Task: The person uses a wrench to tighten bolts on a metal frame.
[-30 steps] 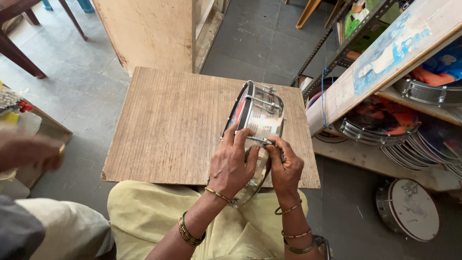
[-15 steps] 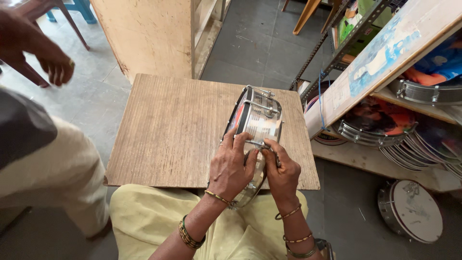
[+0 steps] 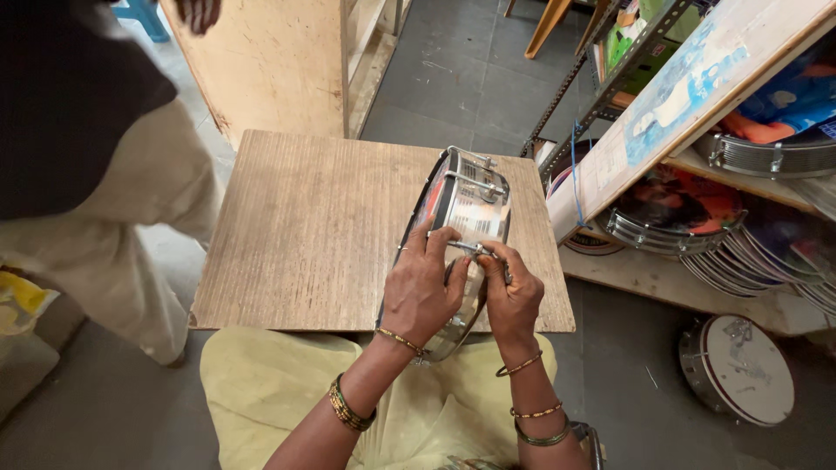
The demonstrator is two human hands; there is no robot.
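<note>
Chrome drum (image 3: pixel 466 218) on edge, left hand (image 3: pixel 424 294), right hand (image 3: pixel 511 296)

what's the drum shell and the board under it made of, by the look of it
Drum shell: looks like polished, chrome-like metal, since it shines and mirrors light. Board: apparently plywood or wood veneer, matte brown with straight grain lines; the core cannot be told.

Drum (image 3: pixel 466 218): I see it on edge on the board's (image 3: pixel 313 235) right side.
Hands: my left hand (image 3: pixel 422 292) and right hand (image 3: pixel 512 300) both on the drum's near part.
Shelf (image 3: pixel 662 270): right of the board, drums on it.
Floor drum (image 3: pixel 740 370): before the shelf.
Other person (image 3: pixel 96 174): left of the board.
</note>
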